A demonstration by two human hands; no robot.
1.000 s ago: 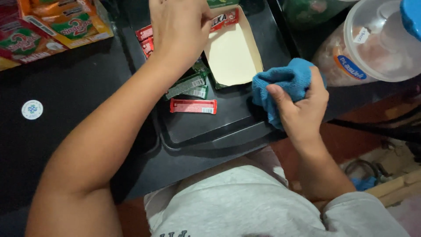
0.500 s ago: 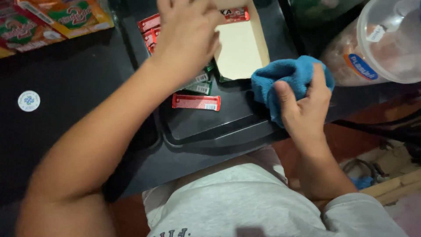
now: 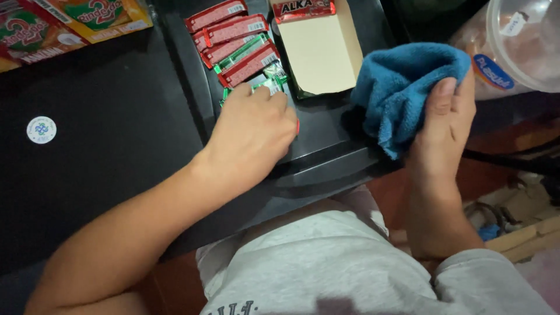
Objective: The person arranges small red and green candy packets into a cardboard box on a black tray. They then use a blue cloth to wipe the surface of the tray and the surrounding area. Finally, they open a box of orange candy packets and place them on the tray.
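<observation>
My left hand (image 3: 254, 134) lies palm down in a black tray (image 3: 326, 149), fingers curled over small packets. A sliver of a red packet (image 3: 297, 126) shows under its edge, and green packets (image 3: 269, 80) sit at its fingertips. Above the hand, several red packets (image 3: 233, 29) and a long green packet (image 3: 242, 52) lie fanned. A cream open box (image 3: 321, 52) with a red flap rests in the tray's upper part. My right hand (image 3: 443, 134) grips a bunched blue cloth (image 3: 402, 87) at the tray's right edge.
A clear plastic jar (image 3: 525, 41) with a lid lies at the top right. Colourful orange and green packs (image 3: 76, 20) sit at the top left on the black counter (image 3: 116, 151), which bears a round white sticker (image 3: 41, 129). Wooden clutter lies low at the right.
My left hand moved down from the upper packets onto the lone red packet at the tray's front. My right hand lifted the blue cloth slightly up and right.
</observation>
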